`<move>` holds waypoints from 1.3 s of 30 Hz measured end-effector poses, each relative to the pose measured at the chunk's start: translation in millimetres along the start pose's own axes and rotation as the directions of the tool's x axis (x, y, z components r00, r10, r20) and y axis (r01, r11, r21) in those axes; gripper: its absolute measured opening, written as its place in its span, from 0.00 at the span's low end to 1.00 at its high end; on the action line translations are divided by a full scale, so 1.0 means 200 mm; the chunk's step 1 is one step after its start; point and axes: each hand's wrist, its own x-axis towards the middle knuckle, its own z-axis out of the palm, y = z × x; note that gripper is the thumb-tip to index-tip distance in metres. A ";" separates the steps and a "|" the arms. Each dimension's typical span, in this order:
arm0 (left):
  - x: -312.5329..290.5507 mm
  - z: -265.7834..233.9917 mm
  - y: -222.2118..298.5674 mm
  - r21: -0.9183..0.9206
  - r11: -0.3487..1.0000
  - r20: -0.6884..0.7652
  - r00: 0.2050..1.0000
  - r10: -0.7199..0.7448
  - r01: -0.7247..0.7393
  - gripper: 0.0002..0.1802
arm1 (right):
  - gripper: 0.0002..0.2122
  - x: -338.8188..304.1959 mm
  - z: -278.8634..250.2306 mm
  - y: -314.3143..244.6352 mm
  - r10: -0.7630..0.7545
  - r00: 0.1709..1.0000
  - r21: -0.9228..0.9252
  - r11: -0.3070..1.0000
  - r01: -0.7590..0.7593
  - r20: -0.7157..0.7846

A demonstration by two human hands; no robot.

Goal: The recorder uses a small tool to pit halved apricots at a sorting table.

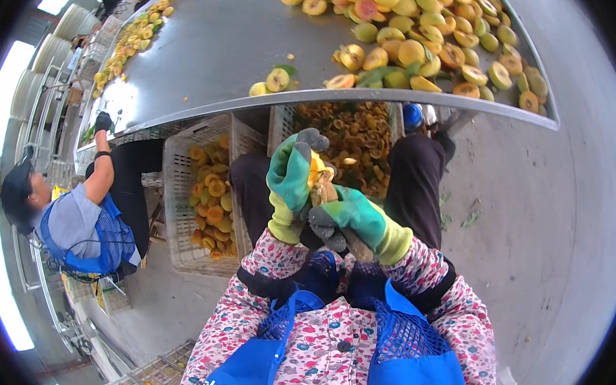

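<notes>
Both my hands wear green and grey work gloves with yellow-green cuffs and are close together above my lap. My left hand (292, 181) is closed round a yellow peach piece (316, 166), mostly covered by its fingers. In my right hand (357, 217) is a wooden-handled tool (358, 246), its handle end sticking out below the fist. The tool's working end meets the fruit and cannot be made out. A small pale-yellow bit (350, 161) shows just right of the fruit. Beyond my hands, between my knees, stands a crate (281, 126) full of brownish-orange fruit scraps.
A metal table (218, 53) spans the far side, with heaped halved peaches (430, 41) at right and more fruit (130, 40) along its left edge. Left of my knee is a white crate (176, 220) of pitted halves (212, 197). A co-worker (84, 214) sits farther left.
</notes>
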 end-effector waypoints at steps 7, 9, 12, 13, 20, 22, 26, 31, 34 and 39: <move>0.17 -0.50 0.21 0.780 0.478 0.130 0.851 0.508 -0.405 0.18 | 0.08 0.04 0.06 -0.06 -0.038 0.993 -0.062 0.997 0.045 0.110; 0.20 -0.66 0.24 0.817 0.168 0.347 0.703 0.621 -0.552 0.19 | 0.10 0.09 0.00 -0.10 -0.037 0.997 -0.097 0.994 0.043 0.065; 0.20 -0.62 0.40 0.783 0.456 0.173 0.853 0.493 -0.422 0.18 | 0.09 0.18 -0.12 -0.15 -0.293 0.912 -0.956 0.156 -0.250 -0.287; 0.16 -0.66 0.48 0.870 -0.193 0.485 0.718 0.499 -0.454 0.17 | 0.09 0.20 -0.16 -0.13 -0.320 0.901 -0.954 0.155 -0.256 -0.294; 0.37 -0.73 0.45 0.968 0.198 0.049 0.888 0.458 -0.155 0.13 | 0.07 0.28 -0.28 -0.18 -0.119 0.911 -0.405 0.913 -0.057 -0.395; 0.52 -0.32 0.33 0.899 0.212 0.267 0.864 0.426 -0.383 0.15 | 0.08 0.32 -0.55 0.00 -0.226 0.921 -0.183 0.968 0.174 -0.317; 0.85 0.23 0.01 0.831 -0.150 0.554 0.778 0.297 -0.535 0.21 | 0.05 0.15 -0.43 -0.12 -0.174 0.868 -0.305 0.952 0.028 -0.464; 1.19 0.35 -0.21 0.824 -0.332 0.497 0.867 0.034 -0.459 0.24 | 0.10 0.08 -0.34 -0.26 -0.110 0.820 -0.311 0.947 -0.086 -0.562; 1.19 0.31 -0.16 0.758 -0.250 0.645 0.749 0.151 -0.602 0.25 | 0.10 0.10 -0.39 -0.24 -0.131 0.839 -0.256 0.967 -0.010 -0.528; 0.84 0.19 -0.02 0.614 0.776 0.176 0.983 0.044 -0.144 0.17 | 0.09 0.09 -0.32 -0.28 -0.598 0.664 -0.635 0.736 0.232 -0.450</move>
